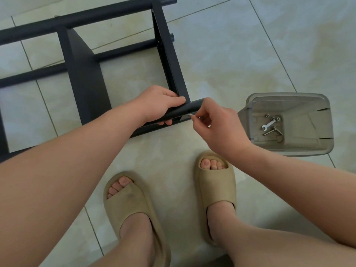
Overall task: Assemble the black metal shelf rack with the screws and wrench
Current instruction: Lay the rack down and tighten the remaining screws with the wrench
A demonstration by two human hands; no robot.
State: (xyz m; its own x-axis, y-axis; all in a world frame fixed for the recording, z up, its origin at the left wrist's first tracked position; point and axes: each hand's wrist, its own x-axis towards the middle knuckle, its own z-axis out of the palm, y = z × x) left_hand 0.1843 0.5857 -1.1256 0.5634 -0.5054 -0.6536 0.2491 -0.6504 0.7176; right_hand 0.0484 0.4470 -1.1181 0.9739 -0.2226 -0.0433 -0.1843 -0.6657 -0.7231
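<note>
**Screw meets the rack's near tube**

The black metal rack [84, 78] lies on its side on the tiled floor [231, 54]. Its bars and wide flat panel spread up and to the left of its near tube [189, 107]. Below the tube and a little to the left, a foot in a tan left slipper [133, 205] stands on the tiles.

The left hand [159, 105] reaches in from the left and takes the tube just left of its open end. The grip is clamped on it, with the fingers curled over the top and the thumb underneath.

A small silver screw [190, 114] touches the tube's near face just below that end, at a dark hole. The right hand [217, 122], just right of the tube, has its grip closed on the screw, pinching it between the thumb and fingertips. The right slipper [219, 184] sits on the floor below the tube's end.

Right of the tube and apart from it stands a clear plastic bin [289, 105]. On the bin's bottom lie a small wrench [268, 125], two spare screws [268, 132] and a few nuts [273, 118].
</note>
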